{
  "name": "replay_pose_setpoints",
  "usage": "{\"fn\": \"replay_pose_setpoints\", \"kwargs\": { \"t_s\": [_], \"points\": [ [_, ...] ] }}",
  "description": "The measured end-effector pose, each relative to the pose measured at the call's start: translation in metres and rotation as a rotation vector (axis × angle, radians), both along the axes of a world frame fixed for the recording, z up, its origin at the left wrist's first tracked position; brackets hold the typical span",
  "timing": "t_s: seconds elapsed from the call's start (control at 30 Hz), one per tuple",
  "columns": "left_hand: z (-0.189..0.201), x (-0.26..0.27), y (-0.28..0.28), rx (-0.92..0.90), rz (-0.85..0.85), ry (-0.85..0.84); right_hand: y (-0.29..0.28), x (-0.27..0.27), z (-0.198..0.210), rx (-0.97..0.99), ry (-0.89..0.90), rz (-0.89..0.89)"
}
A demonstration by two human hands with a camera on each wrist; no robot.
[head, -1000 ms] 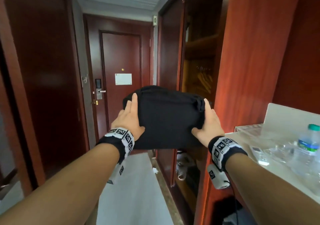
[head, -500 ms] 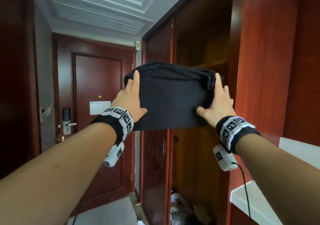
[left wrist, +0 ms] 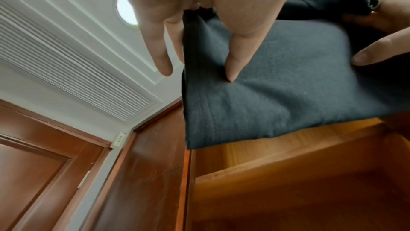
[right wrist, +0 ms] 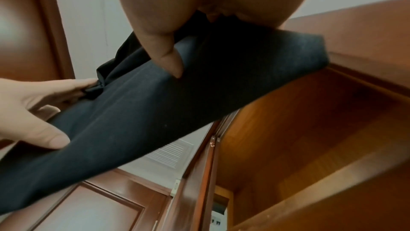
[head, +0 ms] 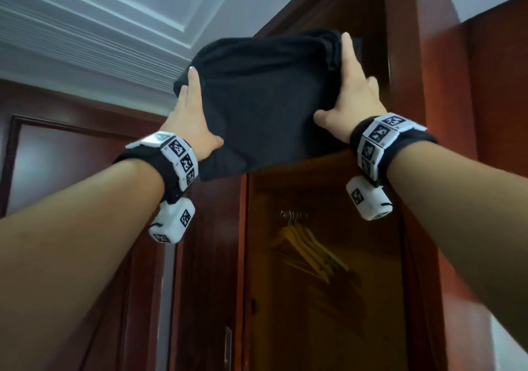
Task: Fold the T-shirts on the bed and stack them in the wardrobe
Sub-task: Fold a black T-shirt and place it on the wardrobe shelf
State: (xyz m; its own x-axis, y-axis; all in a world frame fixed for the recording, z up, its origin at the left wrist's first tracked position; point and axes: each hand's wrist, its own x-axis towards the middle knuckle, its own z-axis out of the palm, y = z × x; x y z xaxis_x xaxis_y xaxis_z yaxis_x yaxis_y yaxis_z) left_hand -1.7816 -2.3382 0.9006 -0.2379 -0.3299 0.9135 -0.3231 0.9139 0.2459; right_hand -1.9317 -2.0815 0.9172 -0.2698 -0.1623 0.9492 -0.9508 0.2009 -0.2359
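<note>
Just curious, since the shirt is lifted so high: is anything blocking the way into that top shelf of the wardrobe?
Nothing visible does. Both hands hold the folded black T-shirt at the open wardrobe's top shelf; the shelf's top side is hidden from below.

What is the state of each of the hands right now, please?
Left hand: holding the left edge of the folded black T-shirt, thumb underneath.
Right hand: holding the T-shirt's right edge the same way.

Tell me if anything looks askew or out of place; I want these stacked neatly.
Mostly tidy. The folded black T-shirt is gripped by the left hand and right hand at the wardrobe's top shelf. Only its far edge looks bunched and uneven; nothing damaged.
</note>
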Motion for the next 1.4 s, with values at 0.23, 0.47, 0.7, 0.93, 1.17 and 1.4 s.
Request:
{"fn": "replay_pose_setpoints", "kwargs": {
  "t_s": [0.23, 0.47, 0.7, 0.93, 1.17, 1.4],
  "points": [
    [0.058, -0.110, -0.085, -0.091, -0.143, 0.117, -0.053, -0.052, 0.049, 0.044, 0.106, -0.362],
    [0.090, -0.216, -0.151, -0.169, -0.383, 0.152, -0.105, -0.097, 0.066, 0.050, 0.135, -0.699],
    [0.105, -0.293, -0.190, -0.140, -0.538, 0.080, -0.149, -0.117, 0.071, 0.052, 0.071, -0.872],
    [0.102, -0.347, -0.197, -0.131, -0.697, -0.097, -0.155, -0.134, 0.068, 0.084, -0.058, -1.005],
    [0.131, -0.391, -0.175, -0.157, -0.621, -0.379, -0.158, -0.161, 0.104, 0.138, -0.264, -1.200],
    [0.111, -0.410, -0.172, -0.344, -0.606, -0.416, -0.163, -0.189, 0.091, 0.605, -0.507, -1.533]
  ]
}}
